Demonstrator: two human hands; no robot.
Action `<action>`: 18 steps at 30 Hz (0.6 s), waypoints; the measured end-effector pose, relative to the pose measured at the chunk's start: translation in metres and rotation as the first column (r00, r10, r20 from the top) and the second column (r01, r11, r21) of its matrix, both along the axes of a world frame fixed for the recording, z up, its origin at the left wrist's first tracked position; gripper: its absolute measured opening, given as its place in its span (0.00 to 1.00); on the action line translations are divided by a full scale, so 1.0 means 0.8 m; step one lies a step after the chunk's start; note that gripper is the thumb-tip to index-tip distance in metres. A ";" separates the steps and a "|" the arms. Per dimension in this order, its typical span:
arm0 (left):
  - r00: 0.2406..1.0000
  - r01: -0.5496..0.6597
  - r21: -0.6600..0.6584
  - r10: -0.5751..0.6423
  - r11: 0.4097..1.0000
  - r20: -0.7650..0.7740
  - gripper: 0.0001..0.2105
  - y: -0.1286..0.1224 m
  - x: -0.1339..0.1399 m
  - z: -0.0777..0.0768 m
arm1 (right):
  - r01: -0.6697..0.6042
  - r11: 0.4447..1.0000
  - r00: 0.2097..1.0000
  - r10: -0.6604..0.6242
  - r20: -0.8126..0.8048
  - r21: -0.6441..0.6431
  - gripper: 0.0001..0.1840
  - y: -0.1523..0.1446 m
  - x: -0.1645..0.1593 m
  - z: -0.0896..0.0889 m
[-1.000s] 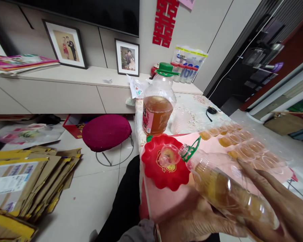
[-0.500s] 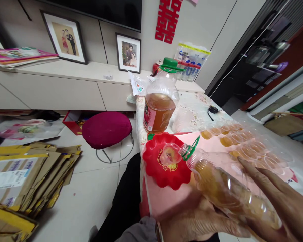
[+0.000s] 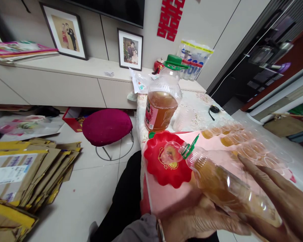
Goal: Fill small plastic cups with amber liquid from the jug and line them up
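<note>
A clear plastic bottle (image 3: 224, 183) of amber liquid is held tilted almost flat, its neck pointing left. My left hand (image 3: 194, 218) supports it from below, and my right hand (image 3: 275, 188) grips it from the right near its base. A green ring with a loose strap sits round the open neck. The mouth is at the rim of a small clear plastic cup (image 3: 171, 153), which lies over a red scalloped dish (image 3: 154, 158) with gold print. Liquid shows in the cup, though its level is hard to make out.
Behind the dish stands a big jug (image 3: 161, 107) of amber liquid with a green cap. Rows of filled plastic cups (image 3: 252, 148) stand on the pink sheet (image 3: 164, 201) at right. A maroon stool (image 3: 107, 127) and flattened cardboard (image 3: 32, 178) are at left.
The view has shifted slightly. Both hands keep the bottle tilted at the cup, almost unmoved.
</note>
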State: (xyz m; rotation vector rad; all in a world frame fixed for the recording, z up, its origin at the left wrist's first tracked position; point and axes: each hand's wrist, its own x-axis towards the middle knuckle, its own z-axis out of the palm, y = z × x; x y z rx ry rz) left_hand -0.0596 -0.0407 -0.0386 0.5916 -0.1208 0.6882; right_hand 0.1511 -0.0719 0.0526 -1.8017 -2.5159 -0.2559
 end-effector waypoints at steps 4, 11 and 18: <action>1.000 -0.006 -0.005 0.006 1.000 -0.020 0.31 0.000 -0.004 0.003 | -0.007 1.000 1.000 0.007 0.025 -0.016 0.53 0.001 0.002 0.000; 1.000 -0.009 -0.014 0.009 1.000 -0.003 0.31 -0.001 -0.004 0.002 | -0.013 1.000 0.996 0.012 0.094 0.013 0.54 0.000 0.005 0.003; 0.999 0.032 -0.035 -0.033 0.999 -0.036 0.31 0.001 -0.016 0.007 | -0.029 0.999 0.993 0.027 0.115 0.016 0.54 0.004 0.000 0.006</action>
